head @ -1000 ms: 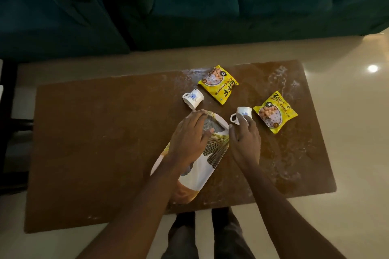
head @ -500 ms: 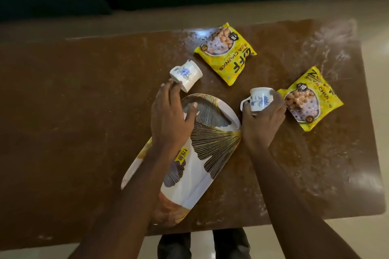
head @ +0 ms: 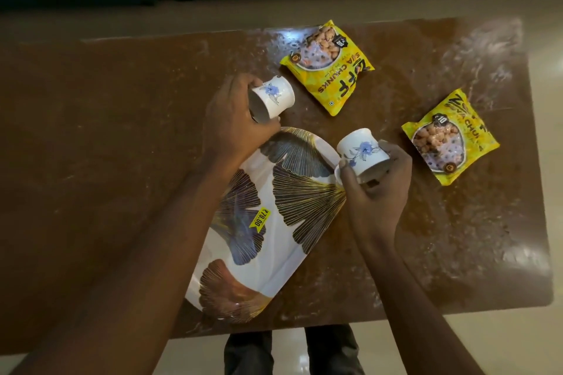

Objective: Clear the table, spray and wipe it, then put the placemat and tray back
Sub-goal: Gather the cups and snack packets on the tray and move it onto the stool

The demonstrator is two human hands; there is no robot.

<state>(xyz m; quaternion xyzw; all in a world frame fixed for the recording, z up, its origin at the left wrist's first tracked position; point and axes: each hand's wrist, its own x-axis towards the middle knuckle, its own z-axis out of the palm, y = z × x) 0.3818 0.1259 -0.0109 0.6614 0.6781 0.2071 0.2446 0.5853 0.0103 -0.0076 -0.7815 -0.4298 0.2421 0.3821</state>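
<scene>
Head view: clearing step. Left hand (head: 234, 122) clamped round cup (head: 275, 97) at twelve o'clock of tray (head: 274, 240); right hand (head: 379, 192) gripping second cup (head: 362, 152) at two o'clock. Next, likely: lifting both clear of table (head: 106, 137), kept level.

White blue-flowered cups (head: 274, 96), yellow packets (head: 330, 65), leaf-patterned tray (head: 283, 222), brown table (head: 106, 131).
</scene>
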